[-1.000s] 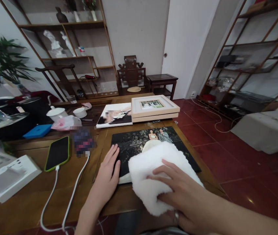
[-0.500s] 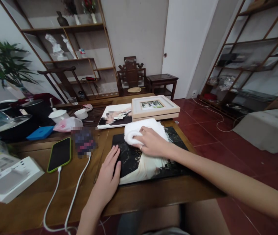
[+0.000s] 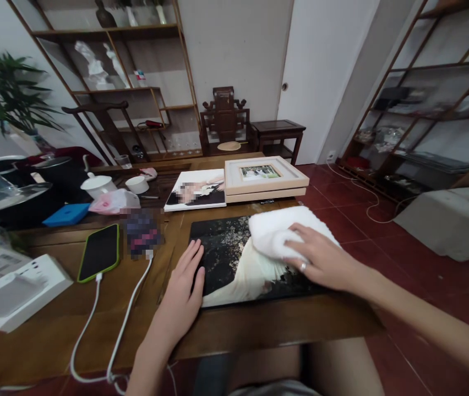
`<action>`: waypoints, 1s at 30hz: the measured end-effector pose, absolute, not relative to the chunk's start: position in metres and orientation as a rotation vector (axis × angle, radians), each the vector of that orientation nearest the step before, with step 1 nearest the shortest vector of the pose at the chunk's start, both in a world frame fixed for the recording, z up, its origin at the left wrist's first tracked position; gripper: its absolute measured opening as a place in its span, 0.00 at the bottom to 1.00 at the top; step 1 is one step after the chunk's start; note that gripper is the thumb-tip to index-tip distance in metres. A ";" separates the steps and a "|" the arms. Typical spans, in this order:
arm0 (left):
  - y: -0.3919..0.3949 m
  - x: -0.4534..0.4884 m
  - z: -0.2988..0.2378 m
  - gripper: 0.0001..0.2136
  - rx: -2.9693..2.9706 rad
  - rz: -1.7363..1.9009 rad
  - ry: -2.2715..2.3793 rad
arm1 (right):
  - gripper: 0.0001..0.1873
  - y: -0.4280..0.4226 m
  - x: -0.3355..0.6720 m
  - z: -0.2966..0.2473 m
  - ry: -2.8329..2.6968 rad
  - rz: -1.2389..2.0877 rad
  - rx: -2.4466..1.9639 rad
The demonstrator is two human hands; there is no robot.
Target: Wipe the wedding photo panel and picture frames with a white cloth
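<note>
At the far left, a white box (image 3: 23, 289) lay on the wooden table (image 3: 53, 341). Just right of it a phone (image 3: 99, 252) in a green case lay with the screen up, and a white cable (image 3: 90, 324) ran from its near end toward the table edge. Further right, the left hand (image 3: 181, 297) lay flat, palm down, with the fingers stretched out and holding nothing. Its fingertips rested on the left edge of a large dark photo print (image 3: 224, 253), and the rest of the hand was on the table. The print lay flat near the front edge of the table. On its far right part lay a white cloth (image 3: 278, 231), partly bunched. The right hand (image 3: 321, 261), with 1 ring on a finger, was on the cloth, its fingers curled and closed over the bunched part, pressing it on the print. Behind the print lay 2 more pictures: an unframed print (image 3: 197, 190) and, just beside it on the right, a light wooden frame (image 3: 264, 176).
</note>
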State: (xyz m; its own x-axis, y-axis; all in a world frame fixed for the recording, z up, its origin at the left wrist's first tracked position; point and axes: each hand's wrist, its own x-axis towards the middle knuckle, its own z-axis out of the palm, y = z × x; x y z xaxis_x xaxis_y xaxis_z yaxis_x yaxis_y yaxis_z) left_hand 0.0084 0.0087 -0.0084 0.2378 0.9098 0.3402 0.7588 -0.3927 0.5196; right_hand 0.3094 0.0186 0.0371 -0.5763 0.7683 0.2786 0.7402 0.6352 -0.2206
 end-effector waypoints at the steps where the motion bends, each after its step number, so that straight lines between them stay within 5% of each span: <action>1: 0.009 0.008 -0.009 0.21 2.268 0.896 1.562 | 0.14 0.031 0.315 0.035 -2.492 0.067 -1.260; 8: 0.008 0.009 -0.008 0.21 2.263 0.911 1.558 | 0.16 0.071 0.320 0.029 -2.453 -0.072 -1.355; 19: 0.009 0.009 -0.007 0.21 2.247 0.922 1.581 | 0.09 -0.028 0.294 0.039 -2.718 0.192 -0.726; 30: 0.007 0.009 -0.005 0.21 2.259 0.908 1.588 | 0.16 0.078 0.302 0.034 -2.529 -0.015 -1.169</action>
State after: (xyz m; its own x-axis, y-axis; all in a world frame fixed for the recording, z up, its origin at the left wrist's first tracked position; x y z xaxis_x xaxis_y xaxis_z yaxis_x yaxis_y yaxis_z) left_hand 0.0090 0.0070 -0.0052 0.2188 0.9101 0.3518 0.7649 -0.3839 0.5173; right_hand 0.3024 0.0775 0.0344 -0.5965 0.7360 0.3202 0.7396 0.6590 -0.1368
